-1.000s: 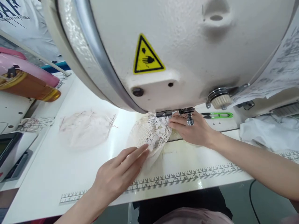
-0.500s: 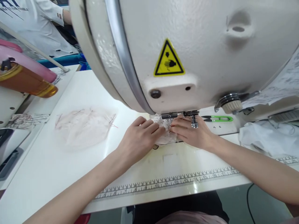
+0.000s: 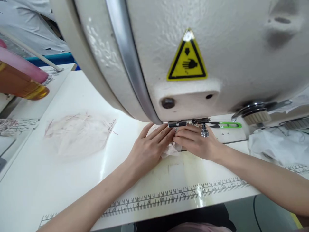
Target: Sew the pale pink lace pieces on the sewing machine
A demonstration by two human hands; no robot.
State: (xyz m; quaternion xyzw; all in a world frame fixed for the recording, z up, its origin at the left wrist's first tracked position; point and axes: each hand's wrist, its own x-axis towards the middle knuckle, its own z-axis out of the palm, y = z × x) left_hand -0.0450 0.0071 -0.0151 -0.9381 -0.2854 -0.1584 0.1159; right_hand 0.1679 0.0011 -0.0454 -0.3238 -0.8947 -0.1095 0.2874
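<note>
A white sewing machine head [image 3: 193,48] with a yellow hand-warning sticker [image 3: 187,59] fills the top of the view. Under its presser foot [image 3: 177,124] lies a small piece of white lace fabric [image 3: 170,149]. My left hand [image 3: 149,148] lies flat on the lace, fingers stretched toward the foot. My right hand [image 3: 195,143] presses the lace from the right, fingertips meeting the left hand's just below the foot. Most of the lace is hidden under both hands.
A pale pink lace piece [image 3: 77,135] lies on the white table [image 3: 48,180] to the left. Green thread snips [image 3: 225,125] rest behind my right hand. White cloth [image 3: 277,145] is heaped at right. A printed ruler [image 3: 169,196] runs along the front edge. Another person's white garment [image 3: 29,19] shows at upper left.
My left hand slid from the lace's near edge up to the presser foot and flattened there. The spread lace is now bunched under both hands. The camera moved closer.
</note>
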